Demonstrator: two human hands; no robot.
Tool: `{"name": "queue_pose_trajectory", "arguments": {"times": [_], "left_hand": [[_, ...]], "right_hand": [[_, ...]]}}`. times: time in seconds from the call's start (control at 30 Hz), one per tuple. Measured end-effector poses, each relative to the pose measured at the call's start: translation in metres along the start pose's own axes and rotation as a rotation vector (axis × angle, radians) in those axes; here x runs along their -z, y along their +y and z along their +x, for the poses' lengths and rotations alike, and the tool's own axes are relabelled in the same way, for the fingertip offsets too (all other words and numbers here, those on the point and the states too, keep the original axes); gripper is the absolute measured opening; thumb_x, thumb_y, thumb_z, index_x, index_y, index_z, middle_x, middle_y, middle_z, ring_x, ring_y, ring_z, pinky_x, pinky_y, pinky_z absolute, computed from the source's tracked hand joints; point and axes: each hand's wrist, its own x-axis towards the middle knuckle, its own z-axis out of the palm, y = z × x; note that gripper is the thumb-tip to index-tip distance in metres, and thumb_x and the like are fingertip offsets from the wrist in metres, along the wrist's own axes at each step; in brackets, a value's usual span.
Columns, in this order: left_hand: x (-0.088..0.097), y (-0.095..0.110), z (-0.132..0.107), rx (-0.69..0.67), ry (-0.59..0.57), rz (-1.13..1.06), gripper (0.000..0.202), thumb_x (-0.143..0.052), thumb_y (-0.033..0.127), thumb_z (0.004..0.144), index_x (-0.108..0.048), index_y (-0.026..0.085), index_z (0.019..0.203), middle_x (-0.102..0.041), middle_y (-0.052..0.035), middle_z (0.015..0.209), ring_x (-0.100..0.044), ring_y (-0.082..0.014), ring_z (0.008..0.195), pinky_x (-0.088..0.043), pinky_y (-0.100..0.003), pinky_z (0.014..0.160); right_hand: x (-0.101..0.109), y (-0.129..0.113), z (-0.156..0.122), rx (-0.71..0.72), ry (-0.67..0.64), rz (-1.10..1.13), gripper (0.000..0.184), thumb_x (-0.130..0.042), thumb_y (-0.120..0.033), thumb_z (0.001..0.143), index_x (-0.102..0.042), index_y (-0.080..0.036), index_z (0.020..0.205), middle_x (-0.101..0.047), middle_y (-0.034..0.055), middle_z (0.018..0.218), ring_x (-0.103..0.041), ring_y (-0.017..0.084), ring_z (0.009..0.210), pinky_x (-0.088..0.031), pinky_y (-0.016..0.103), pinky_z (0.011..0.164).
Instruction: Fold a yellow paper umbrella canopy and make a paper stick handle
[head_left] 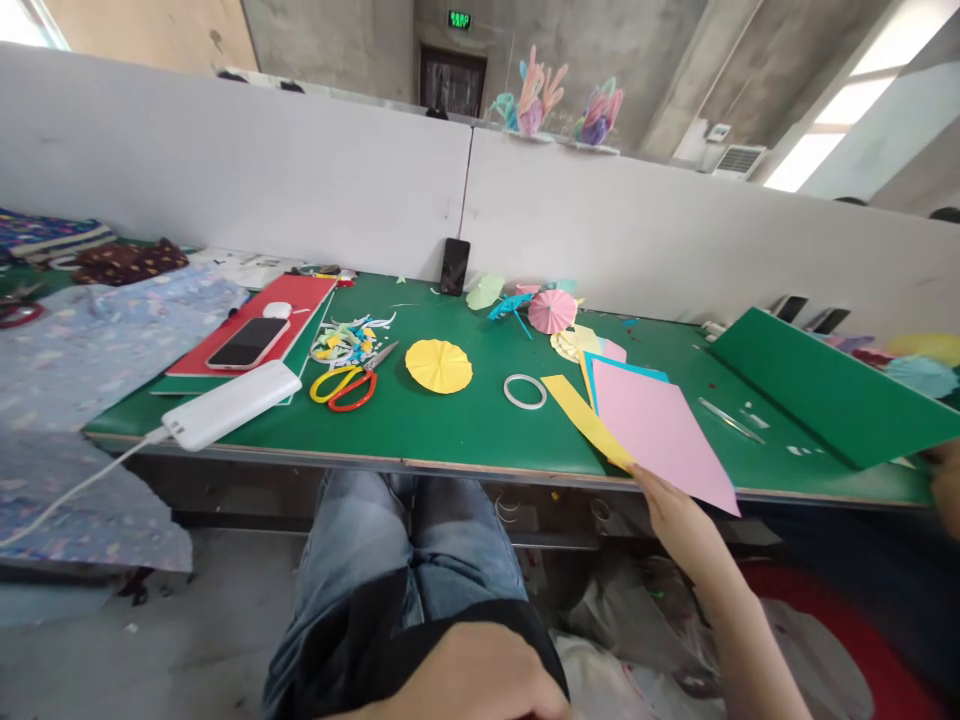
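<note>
My right hand [664,495] is at the table's front edge, its fingers closed on the near end of a yellow paper strip [589,420]. The strip slants up and left, beside a pink paper sheet [660,430] lying over blue and yellow sheets. Left of the strip lies a whitish ring, like a roll of tape [525,392]. A pleated yellow paper disc [439,367] lies flat farther left, near scissors [352,385] with yellow and red handles. Low over my lap is my left hand [480,670]; its fingers are hidden, cut off by the frame's bottom.
Paper scraps [349,342] lie behind the scissors. At left are a power bank [232,403] and a phone [249,342] on a red folder [300,310]. Small paper umbrellas [553,311] and an upright phone [454,266] stand near the partition. Tweezers [731,420] and a green board [832,390] are right.
</note>
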Motion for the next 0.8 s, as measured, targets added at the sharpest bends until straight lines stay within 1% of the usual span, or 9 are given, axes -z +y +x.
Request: {"name": "queue_pose_trajectory", "arguments": {"times": [0.03, 0.13, 0.27, 0.33, 0.43, 0.5, 0.63, 0.73, 0.8], "left_hand": [[-0.006, -0.002, 0.001, -0.052, 0.052, 0.007, 0.026, -0.044, 0.04, 0.086, -0.055, 0.03, 0.064, -0.06, 0.0006, 0.054, -0.053, -0.0141, 0.046, -0.042, -0.028, 0.046], [-0.023, -0.015, -0.005, -0.011, 0.216, 0.232, 0.021, -0.038, 0.023, 0.085, -0.057, 0.029, 0.078, -0.06, -0.0048, 0.058, -0.055, -0.0215, 0.054, -0.045, -0.039, 0.055], [-0.041, -0.031, -0.007, -0.01, 0.19, 0.279, 0.022, -0.041, 0.014, 0.081, -0.058, 0.027, 0.084, -0.062, -0.007, 0.063, -0.058, -0.0246, 0.059, -0.045, -0.046, 0.064], [-0.043, -0.029, 0.006, -0.019, 0.166, 0.25, 0.02, -0.042, 0.013, 0.083, -0.058, 0.025, 0.084, -0.063, -0.0062, 0.067, -0.06, -0.0237, 0.064, -0.046, -0.044, 0.067], [-0.034, -0.02, 0.035, -0.013, 0.166, 0.148, 0.02, -0.045, 0.02, 0.089, -0.052, 0.023, 0.107, -0.065, -0.0039, 0.079, -0.062, -0.0189, 0.072, -0.05, -0.035, 0.071], [-0.022, -0.014, 0.052, 0.012, 0.216, 0.044, 0.041, -0.048, 0.026, 0.091, -0.034, 0.021, 0.13, -0.064, -0.0072, 0.098, -0.062, -0.0182, 0.087, -0.052, -0.031, 0.075], [0.0, -0.016, 0.062, 0.023, 0.455, -0.196, 0.085, -0.068, 0.032, 0.079, -0.011, 0.028, 0.142, -0.045, -0.0134, 0.134, -0.05, -0.0275, 0.117, -0.049, -0.039, 0.088], [0.012, -0.021, 0.054, 0.012, 0.585, -0.226, 0.101, -0.071, 0.029, 0.077, 0.004, 0.034, 0.144, -0.049, -0.0125, 0.128, -0.06, -0.0225, 0.101, -0.053, -0.034, 0.076], [0.022, -0.021, 0.048, -0.027, 0.616, -0.198, 0.101, -0.071, 0.029, 0.077, 0.004, 0.037, 0.143, -0.053, -0.0101, 0.122, -0.063, -0.0166, 0.083, -0.054, -0.03, 0.068]], "right_hand": [[0.009, -0.004, 0.001, -0.01, 0.018, 0.002, 0.025, -0.043, -0.02, 0.095, -0.06, -0.017, 0.113, -0.066, 0.0114, 0.111, -0.065, 0.023, 0.098, -0.051, 0.042, 0.087], [0.041, -0.026, -0.001, -0.043, 0.065, 0.016, 0.039, -0.031, -0.015, 0.092, -0.058, -0.017, 0.12, -0.072, 0.0136, 0.101, -0.069, 0.027, 0.091, -0.054, 0.04, 0.078], [0.082, -0.08, -0.008, -0.045, 0.102, 0.072, 0.041, -0.034, -0.03, 0.094, -0.047, -0.024, 0.133, -0.075, 0.0081, 0.086, -0.072, 0.026, 0.066, -0.054, 0.032, 0.053], [0.096, -0.11, -0.01, 0.014, 0.178, 0.268, 0.035, -0.039, -0.032, 0.093, -0.055, -0.022, 0.123, -0.075, 0.008, 0.087, -0.072, 0.024, 0.067, -0.053, 0.028, 0.052], [0.105, -0.151, -0.011, 0.062, 0.28, 0.482, 0.023, -0.047, -0.028, 0.091, -0.065, -0.021, 0.103, -0.076, 0.0064, 0.085, -0.072, 0.021, 0.069, -0.056, 0.025, 0.061], [0.106, -0.174, -0.011, 0.029, 0.283, 0.64, 0.019, -0.052, -0.028, 0.089, -0.066, -0.02, 0.099, -0.075, 0.007, 0.088, -0.072, 0.02, 0.073, -0.057, 0.024, 0.063], [0.102, -0.21, -0.011, -0.162, 0.249, 0.985, 0.051, -0.055, -0.029, 0.088, -0.042, -0.018, 0.136, -0.07, 0.0015, 0.065, -0.065, 0.016, 0.052, -0.054, 0.023, 0.048], [0.099, -0.223, -0.013, -0.198, 0.143, 1.269, 0.062, -0.053, -0.03, 0.09, -0.025, -0.022, 0.145, -0.071, 0.0015, 0.069, -0.066, 0.016, 0.057, -0.056, 0.026, 0.055], [0.096, -0.225, -0.015, -0.168, 0.065, 1.349, 0.058, -0.053, -0.031, 0.09, -0.03, -0.025, 0.143, -0.073, 0.0039, 0.082, -0.068, 0.017, 0.066, -0.057, 0.028, 0.062]]}}
